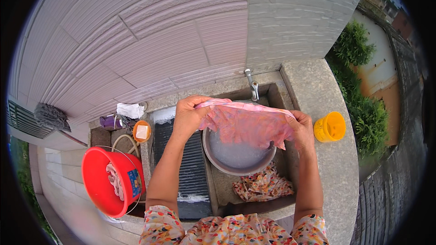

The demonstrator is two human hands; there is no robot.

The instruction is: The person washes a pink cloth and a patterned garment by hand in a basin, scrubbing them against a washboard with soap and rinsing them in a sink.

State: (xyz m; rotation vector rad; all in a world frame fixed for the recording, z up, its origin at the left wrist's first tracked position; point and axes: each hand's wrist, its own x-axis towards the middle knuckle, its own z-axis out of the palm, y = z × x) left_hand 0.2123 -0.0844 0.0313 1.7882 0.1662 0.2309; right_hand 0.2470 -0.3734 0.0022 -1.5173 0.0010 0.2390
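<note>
A wet pink cloth [245, 120], perhaps a small garment, is stretched between my two hands. My left hand [190, 114] grips its left upper corner, and my right hand [301, 129] is closed on the right upper corner. It hangs over a round metal basin [240, 171] of cloudy water, hiding the basin's far part. Beside the basin, in the stone sink, lies a crumpled floral cloth [263, 185]. A dark ribbed washboard [184, 163] with suds on it lies under my left forearm.
A metal tap [252, 86] rises behind the basin. On the right stone ledge [324, 172] stands a yellow cup [329, 127]. At left are a red bucket [102, 179] with a pale cloth inside, an orange bowl [137, 137] holding a white block, and a hose [121, 141].
</note>
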